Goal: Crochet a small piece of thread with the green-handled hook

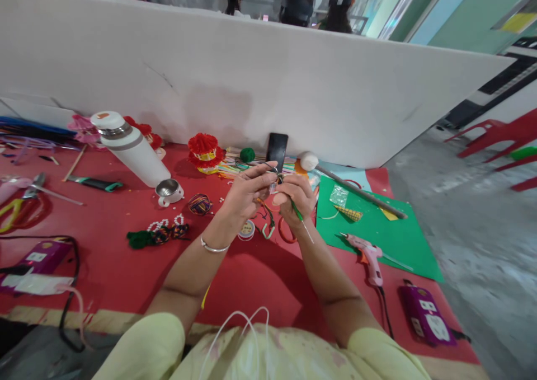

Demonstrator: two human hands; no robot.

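Both of my hands meet above the middle of the red table. My right hand (297,194) is closed around a crochet hook (297,211) with a green handle, its thin end pointing down toward me. My left hand (243,192) pinches a small dark piece of yarn work (278,176) at the fingertips, close to the right fingers. Its exact shape is too small to make out. A strand of multicoloured yarn (268,215) hangs below the hands. Left of them lies a ball of multicoloured yarn (199,203), and a small spool (246,230) sits just beneath.
A white bottle (134,150) and a small metal-lined cup (168,192) stand at left. A phone (277,148) leans against the white partition (268,78). On the right are a green sheet (403,245), a pink glue gun (369,257) and a purple power box (427,315).
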